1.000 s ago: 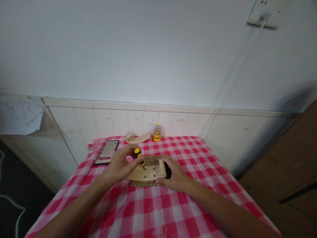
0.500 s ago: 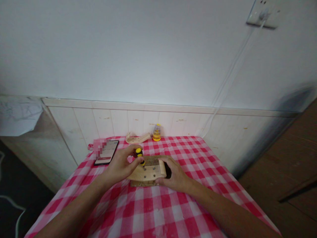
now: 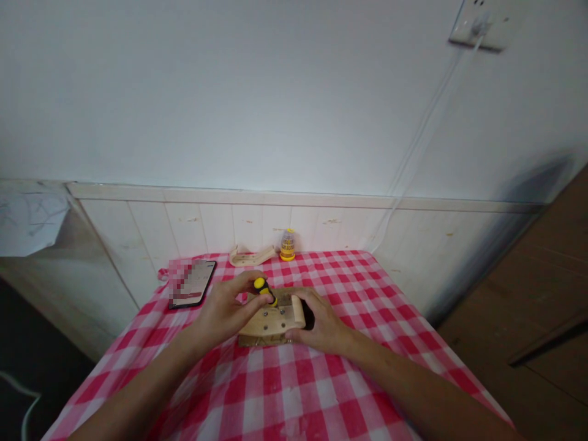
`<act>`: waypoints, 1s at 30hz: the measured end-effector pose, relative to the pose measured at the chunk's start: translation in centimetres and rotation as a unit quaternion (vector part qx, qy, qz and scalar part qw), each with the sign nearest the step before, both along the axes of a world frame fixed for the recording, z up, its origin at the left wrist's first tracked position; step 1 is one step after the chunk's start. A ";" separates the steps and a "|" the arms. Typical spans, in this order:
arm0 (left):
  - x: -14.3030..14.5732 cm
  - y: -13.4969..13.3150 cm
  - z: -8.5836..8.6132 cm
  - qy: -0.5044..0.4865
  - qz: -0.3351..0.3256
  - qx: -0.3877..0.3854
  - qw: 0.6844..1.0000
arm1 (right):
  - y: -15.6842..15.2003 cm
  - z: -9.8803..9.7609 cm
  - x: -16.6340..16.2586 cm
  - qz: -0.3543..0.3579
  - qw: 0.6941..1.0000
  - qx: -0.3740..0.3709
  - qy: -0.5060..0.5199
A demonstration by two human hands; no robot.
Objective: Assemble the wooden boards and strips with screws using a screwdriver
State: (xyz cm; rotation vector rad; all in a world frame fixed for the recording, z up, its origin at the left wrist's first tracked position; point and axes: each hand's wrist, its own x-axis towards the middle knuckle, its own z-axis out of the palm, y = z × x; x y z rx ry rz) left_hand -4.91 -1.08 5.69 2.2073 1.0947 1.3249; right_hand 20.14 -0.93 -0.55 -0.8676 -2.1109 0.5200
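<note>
My left hand (image 3: 223,309) is closed around a short yellow-and-black screwdriver (image 3: 261,285). The tool leans with its tip low and to the right, close to the upper right screw (image 3: 282,312). Below it lies a pale wooden piece (image 3: 257,326) with an upright block at its right end and several screws in its face. My right hand (image 3: 324,321) grips that block end, thumb at the front and fingers behind. Under the wooden piece a brownish flat slab (image 3: 257,340) shows at the front edge. Whether the tip touches the screw is too small to tell.
A curved wooden piece (image 3: 250,260) lies at the back by the wall, beside a small yellow-capped clear container (image 3: 287,246). A phone (image 3: 195,288) rests to the left. The table wears a red-and-white checked cloth (image 3: 285,392). A cable hangs from a wall socket (image 3: 480,26).
The screwdriver has moved right, from near the upper left screw to near the upper right one, and now leans more. My right hand keeps its hold. The whole view has shifted slightly.
</note>
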 end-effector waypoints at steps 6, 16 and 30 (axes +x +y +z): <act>0.3 0.1 -0.6 0.006 -0.015 -0.039 0.999 | 0.0 0.1 0.0 -0.005 1.000 -0.004 -0.009; 0.5 0.3 -0.9 0.015 -0.002 -0.030 0.999 | -0.2 0.2 0.0 -0.005 1.000 -0.003 -0.006; 1.0 -0.1 -0.3 0.063 -0.010 -0.016 0.998 | -0.2 0.3 0.0 -0.003 1.000 -0.007 -0.003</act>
